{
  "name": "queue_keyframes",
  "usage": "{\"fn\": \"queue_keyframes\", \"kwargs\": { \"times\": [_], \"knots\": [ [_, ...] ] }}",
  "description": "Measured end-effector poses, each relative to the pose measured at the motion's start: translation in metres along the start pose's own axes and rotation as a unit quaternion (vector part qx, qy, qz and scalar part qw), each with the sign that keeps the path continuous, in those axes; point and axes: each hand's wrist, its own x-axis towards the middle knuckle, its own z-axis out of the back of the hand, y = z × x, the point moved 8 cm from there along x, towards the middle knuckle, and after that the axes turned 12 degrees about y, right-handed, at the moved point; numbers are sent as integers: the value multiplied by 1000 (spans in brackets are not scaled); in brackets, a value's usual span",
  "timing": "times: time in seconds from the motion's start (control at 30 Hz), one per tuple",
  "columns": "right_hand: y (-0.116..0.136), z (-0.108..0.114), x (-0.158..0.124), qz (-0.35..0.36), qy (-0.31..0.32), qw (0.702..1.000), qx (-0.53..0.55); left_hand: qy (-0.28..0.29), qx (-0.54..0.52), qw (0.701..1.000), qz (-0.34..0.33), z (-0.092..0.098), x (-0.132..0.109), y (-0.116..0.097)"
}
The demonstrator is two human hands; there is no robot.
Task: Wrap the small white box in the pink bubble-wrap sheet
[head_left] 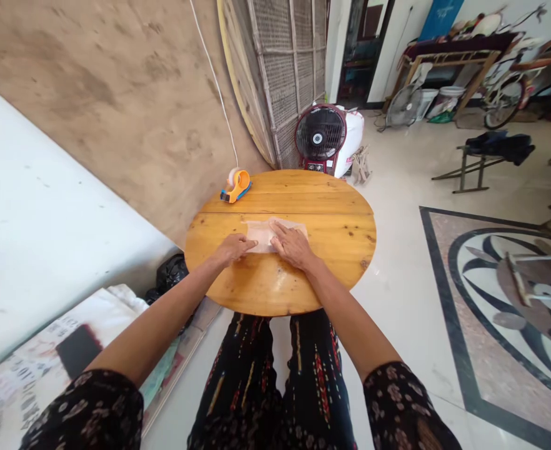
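A thin, pale, see-through plastic bag (262,232) lies flat on the round wooden table (336,212). My left hand (232,247) rests palm down on the bag's near left corner, fingers stretched out flat. My right hand (294,245) presses flat on the bag's middle and right part, fingers spread and pointing away from me. Neither hand grips anything. An orange and blue tape dispenser (236,186) stands at the far left edge of the table, well beyond my left hand.
A dark red floor fan (320,137) and a white sack (354,139) stand behind the table. A brown wall and leaning woven panels (282,69) run along the left. Printed sheets (32,369) and a black bag (171,274) lie at my left. Tiled floor (407,262) spreads right.
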Motion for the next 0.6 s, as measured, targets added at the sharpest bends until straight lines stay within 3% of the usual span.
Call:
{"fn": "queue_keyframes", "kwargs": {
  "times": [0.47,0.6],
  "knots": [
    [-10,-7,3,13,-9,998,53,85,-186,971,126,-14,-12,21],
    [-7,-4,0,8,1,999,37,100,-248,956,123,-22,-12,17]
  ]
}}
